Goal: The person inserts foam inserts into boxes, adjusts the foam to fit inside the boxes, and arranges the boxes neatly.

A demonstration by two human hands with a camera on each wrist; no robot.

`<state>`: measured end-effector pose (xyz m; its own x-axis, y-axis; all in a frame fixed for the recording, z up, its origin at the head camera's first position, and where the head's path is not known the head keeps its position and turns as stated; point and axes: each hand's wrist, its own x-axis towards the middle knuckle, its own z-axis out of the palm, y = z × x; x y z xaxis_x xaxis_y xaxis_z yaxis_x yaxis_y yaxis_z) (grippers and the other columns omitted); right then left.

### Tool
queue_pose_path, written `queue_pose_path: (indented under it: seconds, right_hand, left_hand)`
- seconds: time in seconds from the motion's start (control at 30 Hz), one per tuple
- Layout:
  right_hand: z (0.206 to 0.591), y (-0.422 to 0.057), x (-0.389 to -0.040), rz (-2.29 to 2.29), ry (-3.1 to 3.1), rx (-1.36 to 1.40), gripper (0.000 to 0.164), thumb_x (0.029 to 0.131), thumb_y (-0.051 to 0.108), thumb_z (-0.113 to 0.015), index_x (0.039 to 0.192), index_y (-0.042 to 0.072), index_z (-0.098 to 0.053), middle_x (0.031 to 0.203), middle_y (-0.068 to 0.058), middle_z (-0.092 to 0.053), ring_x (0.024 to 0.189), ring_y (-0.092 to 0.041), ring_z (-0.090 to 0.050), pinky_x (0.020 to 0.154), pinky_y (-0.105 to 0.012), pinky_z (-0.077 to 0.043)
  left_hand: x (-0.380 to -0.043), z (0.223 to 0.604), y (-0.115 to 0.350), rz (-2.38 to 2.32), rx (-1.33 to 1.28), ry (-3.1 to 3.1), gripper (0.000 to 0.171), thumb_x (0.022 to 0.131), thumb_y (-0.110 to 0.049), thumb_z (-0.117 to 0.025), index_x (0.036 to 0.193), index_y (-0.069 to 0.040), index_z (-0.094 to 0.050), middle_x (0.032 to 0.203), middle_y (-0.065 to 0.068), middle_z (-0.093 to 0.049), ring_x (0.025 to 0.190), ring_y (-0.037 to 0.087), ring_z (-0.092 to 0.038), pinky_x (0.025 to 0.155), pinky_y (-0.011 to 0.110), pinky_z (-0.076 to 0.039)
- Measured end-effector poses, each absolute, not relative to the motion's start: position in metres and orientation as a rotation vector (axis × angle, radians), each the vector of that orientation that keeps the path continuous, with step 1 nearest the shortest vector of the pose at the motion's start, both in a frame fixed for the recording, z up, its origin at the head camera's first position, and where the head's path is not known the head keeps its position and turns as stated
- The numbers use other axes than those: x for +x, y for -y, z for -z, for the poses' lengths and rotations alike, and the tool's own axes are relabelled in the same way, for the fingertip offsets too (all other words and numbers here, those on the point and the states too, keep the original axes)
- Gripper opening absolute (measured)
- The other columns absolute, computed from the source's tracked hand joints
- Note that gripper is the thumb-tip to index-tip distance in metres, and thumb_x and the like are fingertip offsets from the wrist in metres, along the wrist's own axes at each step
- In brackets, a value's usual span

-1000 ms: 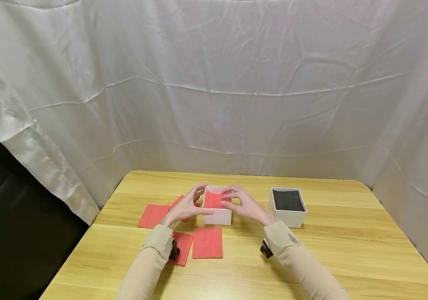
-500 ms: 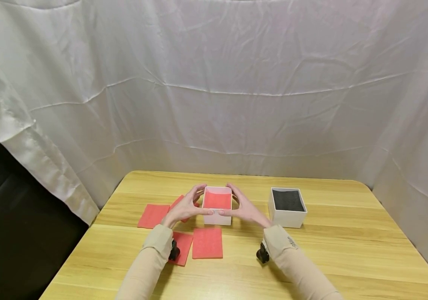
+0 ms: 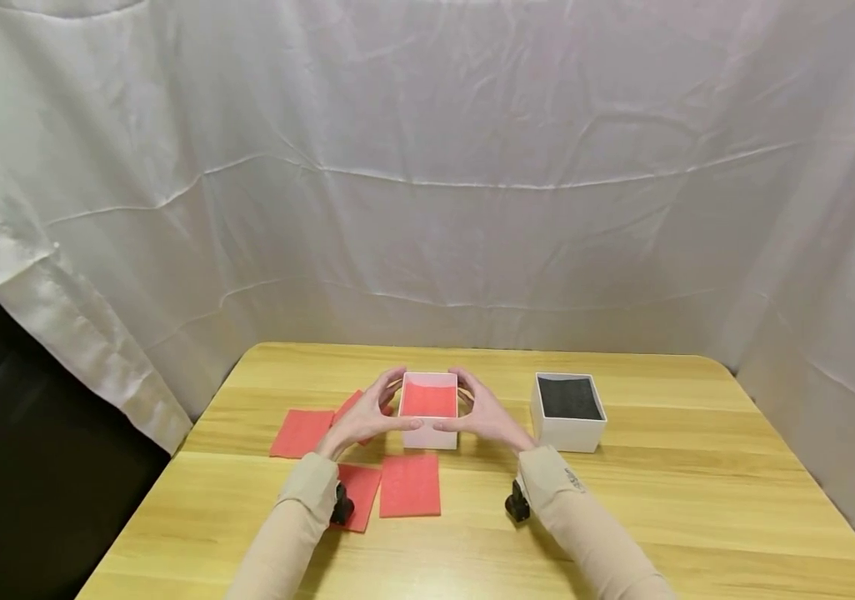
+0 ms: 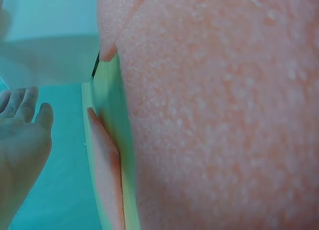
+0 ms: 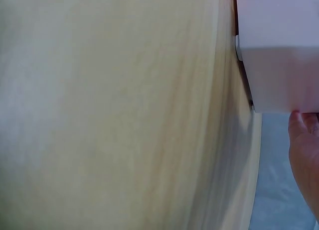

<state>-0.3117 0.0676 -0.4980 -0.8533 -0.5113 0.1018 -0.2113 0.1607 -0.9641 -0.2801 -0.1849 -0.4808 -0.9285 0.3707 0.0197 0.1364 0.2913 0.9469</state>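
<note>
A square white box (image 3: 430,438) stands in the middle of the table with a red foam sheet (image 3: 429,402) lying inside it below the rim. My left hand (image 3: 362,419) grips its left side, thumb along the front wall and fingers bent round toward the back. On the opposite side my right hand (image 3: 489,417) holds the box in mirrored fashion, its thumb on the front wall too. In the left wrist view the box (image 4: 47,56) appears above my hand (image 4: 22,145). The right wrist view has fingertips of my hand (image 5: 304,150) right at the box's edge (image 5: 279,75).
Several red foam squares lie on the wooden table (image 3: 667,483): one at far left (image 3: 302,432), one partly behind my left hand, and a pair nearer the front, including this square (image 3: 409,486). Right of my right hand stands another white box (image 3: 568,436) containing black foam (image 3: 568,398).
My right hand has moved from over the red foam sheet to the box's right side, its thumb now on the front wall. The left hand keeps its place. The head view has shifted slightly.
</note>
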Motion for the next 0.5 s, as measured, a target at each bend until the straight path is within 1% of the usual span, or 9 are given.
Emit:
queue_pose_path:
  seconds: [0.1,0.17,0.23,0.33,0.4,0.5]
  right_hand:
    - [0.498,-0.066,-0.311,1.759,-2.181,-0.711,0.097,0.077,0.009,-0.088,0.154,0.006,-0.029,0.158,-0.017,-0.037,0.148,-0.038,-0.037,0.12,-0.049,-0.035]
    - [0.498,-0.066,-0.311,1.763,-2.189,-0.706,0.097,0.076,0.008,-0.088,0.153,0.006,-0.03,0.157,-0.017,-0.039,0.148,-0.038,-0.037,0.12,-0.048,-0.035]
    - [0.498,-0.066,-0.312,1.77,-2.197,-0.702,0.096,0.075,0.006,-0.088,0.152,0.006,-0.031,0.156,-0.017,-0.04,0.147,-0.038,-0.039,0.12,-0.049,-0.035]
    - [0.498,-0.066,-0.312,1.773,-2.205,-0.695,0.096,0.074,0.005,-0.089,0.152,0.006,-0.032,0.155,-0.017,-0.041,0.146,-0.038,-0.04,0.12,-0.048,-0.035]
    - [0.497,-0.066,-0.312,1.772,-2.201,-0.691,0.097,0.073,0.005,-0.089,0.152,0.006,-0.032,0.154,-0.017,-0.041,0.147,-0.038,-0.039,0.12,-0.047,-0.036]
    - [0.496,-0.066,-0.312,1.771,-2.19,-0.69,0.098,0.073,0.006,-0.089,0.152,0.005,-0.031,0.155,-0.017,-0.04,0.148,-0.039,-0.038,0.12,-0.047,-0.035]
  left_hand:
    - [-0.278,0.48,0.189,-1.679,0.475,-2.377,0.107,0.081,-0.025,-0.086,0.161,-0.018,-0.016,0.169,0.01,-0.021,0.158,0.03,-0.018,0.125,0.057,-0.021]
    - [-0.275,0.478,0.192,-1.652,0.48,-2.426,0.107,0.079,-0.026,-0.088,0.16,-0.019,-0.018,0.166,0.01,-0.026,0.156,0.031,-0.022,0.124,0.056,-0.023]
    - [-0.272,0.477,0.195,-1.626,0.492,-2.474,0.104,0.077,-0.026,-0.089,0.156,-0.017,-0.022,0.161,0.014,-0.032,0.153,0.032,-0.029,0.124,0.055,-0.025]
    - [-0.266,0.475,0.2,-1.546,0.57,-2.557,0.093,0.076,-0.023,-0.09,0.147,-0.007,-0.031,0.144,0.023,-0.043,0.141,0.038,-0.042,0.121,0.057,-0.03]
    - [-0.261,0.474,0.202,-1.479,0.649,-2.572,0.082,0.076,-0.021,-0.089,0.137,0.0,-0.038,0.13,0.028,-0.048,0.129,0.041,-0.048,0.116,0.058,-0.036]
    - [-0.253,0.474,0.205,-1.362,0.767,-2.559,0.066,0.077,-0.022,-0.089,0.121,0.004,-0.047,0.115,0.027,-0.054,0.114,0.04,-0.054,0.105,0.056,-0.043]
